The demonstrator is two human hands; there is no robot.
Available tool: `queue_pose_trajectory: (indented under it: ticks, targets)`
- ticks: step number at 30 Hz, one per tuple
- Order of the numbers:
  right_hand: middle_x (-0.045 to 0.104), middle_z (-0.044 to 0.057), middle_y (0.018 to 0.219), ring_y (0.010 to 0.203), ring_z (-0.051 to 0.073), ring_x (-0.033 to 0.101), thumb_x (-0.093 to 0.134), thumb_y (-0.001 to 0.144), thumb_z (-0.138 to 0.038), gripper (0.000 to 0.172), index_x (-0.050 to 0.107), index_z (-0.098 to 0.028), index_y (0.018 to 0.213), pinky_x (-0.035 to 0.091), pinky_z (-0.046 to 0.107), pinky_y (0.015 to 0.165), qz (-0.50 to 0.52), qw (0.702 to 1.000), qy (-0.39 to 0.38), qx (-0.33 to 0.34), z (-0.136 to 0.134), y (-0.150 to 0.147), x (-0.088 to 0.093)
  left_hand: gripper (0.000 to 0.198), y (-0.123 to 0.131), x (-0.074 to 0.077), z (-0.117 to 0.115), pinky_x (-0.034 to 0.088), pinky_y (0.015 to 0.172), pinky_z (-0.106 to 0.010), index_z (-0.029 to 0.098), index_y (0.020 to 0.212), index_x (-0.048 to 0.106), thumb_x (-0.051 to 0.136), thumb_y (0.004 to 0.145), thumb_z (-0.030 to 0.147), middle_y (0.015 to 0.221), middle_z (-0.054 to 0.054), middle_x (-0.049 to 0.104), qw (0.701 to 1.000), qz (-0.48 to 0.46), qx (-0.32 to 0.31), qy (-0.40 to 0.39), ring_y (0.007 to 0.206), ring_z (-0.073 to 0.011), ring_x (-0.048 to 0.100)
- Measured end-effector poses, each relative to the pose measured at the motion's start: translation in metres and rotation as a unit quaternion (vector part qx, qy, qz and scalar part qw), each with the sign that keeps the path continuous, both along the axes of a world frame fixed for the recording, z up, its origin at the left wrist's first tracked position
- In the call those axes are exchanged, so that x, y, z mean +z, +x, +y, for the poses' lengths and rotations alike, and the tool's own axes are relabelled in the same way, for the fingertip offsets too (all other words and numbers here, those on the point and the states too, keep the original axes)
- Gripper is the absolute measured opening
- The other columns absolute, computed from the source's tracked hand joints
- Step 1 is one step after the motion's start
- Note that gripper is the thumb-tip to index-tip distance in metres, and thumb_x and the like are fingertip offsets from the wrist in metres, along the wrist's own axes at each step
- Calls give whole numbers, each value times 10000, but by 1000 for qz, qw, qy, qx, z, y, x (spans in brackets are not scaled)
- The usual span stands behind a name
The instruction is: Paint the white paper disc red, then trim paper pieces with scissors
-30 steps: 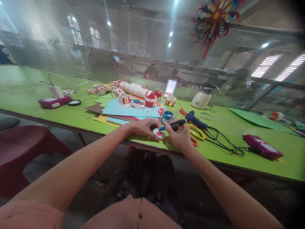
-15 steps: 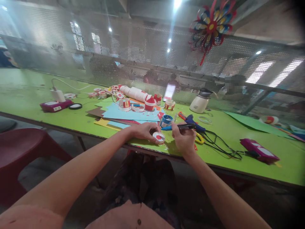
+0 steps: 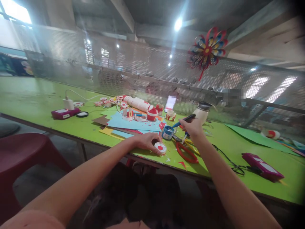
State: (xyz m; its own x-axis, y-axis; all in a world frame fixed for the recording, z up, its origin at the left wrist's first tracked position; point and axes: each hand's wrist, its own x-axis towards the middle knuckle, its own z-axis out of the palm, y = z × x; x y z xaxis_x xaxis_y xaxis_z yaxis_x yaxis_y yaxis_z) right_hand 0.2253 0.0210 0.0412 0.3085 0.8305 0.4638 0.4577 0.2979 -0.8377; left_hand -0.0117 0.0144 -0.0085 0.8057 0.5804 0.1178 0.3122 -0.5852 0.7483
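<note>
At the table's near edge, my left hand (image 3: 149,142) is closed around the rim of a small round white disc (image 3: 160,148) with a red shape in its middle. My right hand (image 3: 194,126) grips a slim black-and-blue pen-like tool (image 3: 182,121). The tool's blue end points down to the left, at the rim of a small blue jar (image 3: 168,132); whether it touches the jar I cannot tell. Red-handled scissors (image 3: 187,153) and yellow handles (image 3: 192,146) lie below my right hand. The glue gun is mostly hidden behind that hand.
Coloured paper sheets (image 3: 133,122) hold red-and-white paper pieces. Behind them lies a long white roll (image 3: 138,103). A white jug (image 3: 202,112) stands behind my right hand. Purple power boxes (image 3: 262,167) with cords sit on both sides. A red stool (image 3: 26,149) is at left.
My right hand has moved up and away from the table edge, bringing the tool's end to the blue jar and uncovering the red scissors. My left hand still holds the disc. The view has tilted up.
</note>
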Motion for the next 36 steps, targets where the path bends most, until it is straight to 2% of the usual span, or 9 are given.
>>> queue_pose_trajectory:
  ticks: [5,10,15,22,29,36]
  targets:
    - [546,20,405,301,105,465,712,691,-383,349,578,-143,474,373,226,316,-72,992,-95,31,28,-6,2,563,1,0,-1,402,702,-244,168,943,613,836,523,469,885,-11,605,1000,-3,12,-21,818,-159,542]
    - [472,-4,332,292,123,444,722,661,-397,417,512,-171,380,329,234,317,-149,978,-134,61,36,-11,-7,584,1,-2,-1,407,679,-248,177,932,608,855,483,457,865,-5,603,999,-4,28,-42,778,-150,540]
    - [415,-34,345,337,103,392,732,585,-533,472,493,-177,386,265,223,358,-193,973,-99,76,33,-16,-14,570,0,-3,0,411,692,-257,185,930,619,843,495,476,880,-7,603,999,11,40,-21,789,-158,539]
    - [365,-36,353,405,104,379,691,545,-622,539,440,-187,350,225,231,416,-191,980,-31,44,28,-18,-16,568,0,-5,2,407,714,-250,196,923,629,855,481,472,877,3,602,999,5,38,0,805,-159,537]
    - [430,-6,376,420,130,400,558,703,-640,517,499,-194,449,288,266,449,-124,991,41,-29,23,-3,-9,597,0,-10,5,417,706,-243,188,972,605,850,501,462,913,-4,595,999,-8,29,-24,813,-150,536]
    - [441,-9,351,377,124,442,487,812,-628,561,447,-206,444,366,259,463,-57,996,66,8,19,0,-11,572,0,-10,4,424,715,-242,187,988,614,826,542,475,974,-20,618,999,-2,33,-2,868,-167,556]
